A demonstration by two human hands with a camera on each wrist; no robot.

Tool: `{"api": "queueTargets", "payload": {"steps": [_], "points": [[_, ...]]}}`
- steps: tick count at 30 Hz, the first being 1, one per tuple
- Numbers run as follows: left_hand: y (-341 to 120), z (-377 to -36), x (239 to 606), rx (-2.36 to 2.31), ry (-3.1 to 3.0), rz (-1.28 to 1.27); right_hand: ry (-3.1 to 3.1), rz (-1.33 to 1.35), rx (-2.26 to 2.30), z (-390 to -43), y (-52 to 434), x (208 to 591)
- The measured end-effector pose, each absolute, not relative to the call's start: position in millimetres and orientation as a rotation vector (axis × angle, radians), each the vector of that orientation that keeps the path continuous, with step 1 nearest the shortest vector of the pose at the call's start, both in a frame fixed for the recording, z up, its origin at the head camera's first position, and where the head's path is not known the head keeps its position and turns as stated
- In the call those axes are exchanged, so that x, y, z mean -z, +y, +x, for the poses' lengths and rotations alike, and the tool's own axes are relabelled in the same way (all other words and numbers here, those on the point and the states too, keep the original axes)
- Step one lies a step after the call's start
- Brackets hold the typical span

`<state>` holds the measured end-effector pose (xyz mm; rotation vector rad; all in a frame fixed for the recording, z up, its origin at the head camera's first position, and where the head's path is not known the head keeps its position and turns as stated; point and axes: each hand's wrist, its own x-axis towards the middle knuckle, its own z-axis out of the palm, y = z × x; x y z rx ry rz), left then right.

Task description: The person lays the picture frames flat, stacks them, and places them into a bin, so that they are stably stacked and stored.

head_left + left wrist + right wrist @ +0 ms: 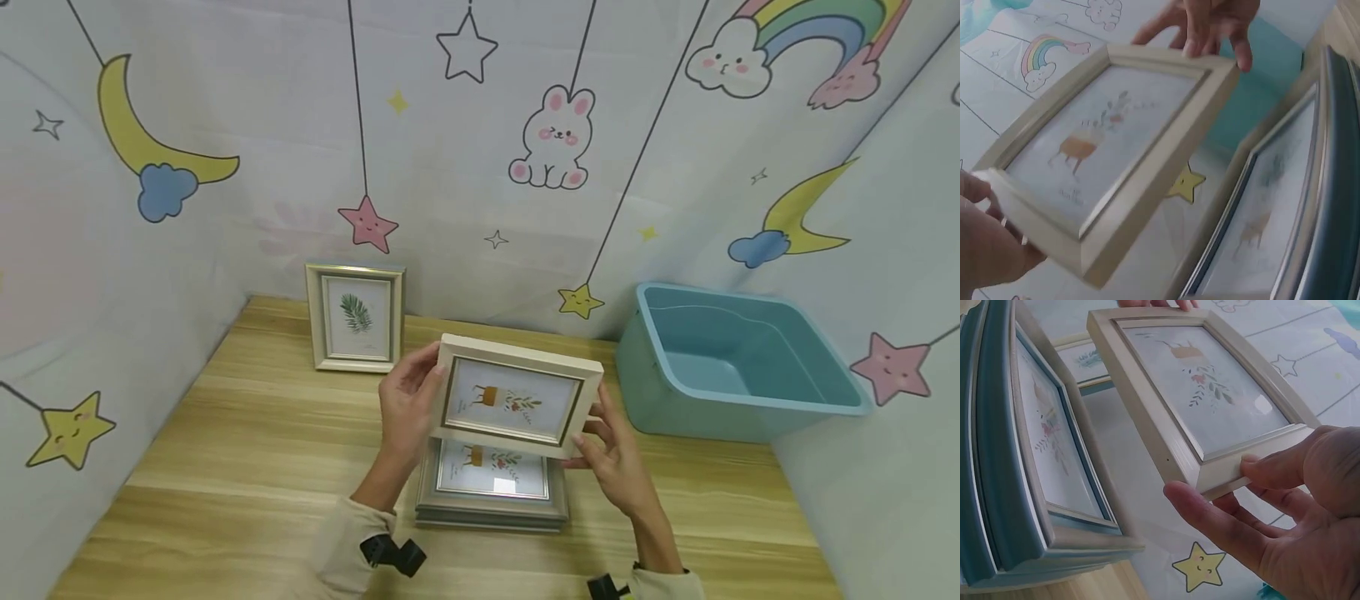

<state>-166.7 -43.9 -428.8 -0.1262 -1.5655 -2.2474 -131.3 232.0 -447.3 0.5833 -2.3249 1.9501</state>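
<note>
Between both hands a cream picture frame (517,433) is held up, tilted, over a stack of picture frames. Its print shows an orange pot on legs with a leafy, flowered plant. My left hand (408,404) grips the left short side, thumb on the front. The right hand (618,454) pinches the opposite short side; in the right wrist view its thumb (1272,465) lies on the cream border and the other fingers reach underneath. Below, the stacked grey-edged frames (491,504) lie flat on the table, the top one with a similar print, partly hidden by the cream frame.
A frame with a green leaf print (356,317) stands upright at the back left of the wooden table (247,467). At the back right sits a light blue plastic bin (697,417). A cartoon-printed white cloth (465,167) forms the walls around.
</note>
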Motion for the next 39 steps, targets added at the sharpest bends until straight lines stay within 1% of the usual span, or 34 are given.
{"api": "queueTargets", "payload": {"steps": [7, 10, 13, 19, 24, 32, 39], "points": [[-82.1, -168.5, 435.9, 2.027, -2.188, -0.673, -2.347, 0.539, -1.979, -129.8, 239.3, 442.1], [-95.0, -168.6, 436.0, 1.932, -2.368, -0.833, -2.391, 0.487, -1.973, -128.6, 239.9, 441.4], [-103.4, -168.0, 435.0, 1.863, -2.483, -0.915, -2.423, 0.426, -1.987, -128.0, 238.9, 441.6], [-104.3, -166.6, 433.2, 1.784, -2.574, -0.929, -2.465, 0.336, -2.053, -126.9, 237.6, 442.8], [-103.2, -165.8, 434.6, 1.782, -2.578, -0.901, -2.483, 0.332, -2.141, -127.7, 238.8, 442.2], [-110.2, -166.8, 443.4, 2.036, -2.474, -0.938, -2.59, 0.261, -2.246, -127.3, 240.5, 439.0], [-114.6, -164.8, 445.2, 2.217, -2.49, -0.869, -2.634, 0.274, -2.308, -126.8, 242.5, 439.6]]}}
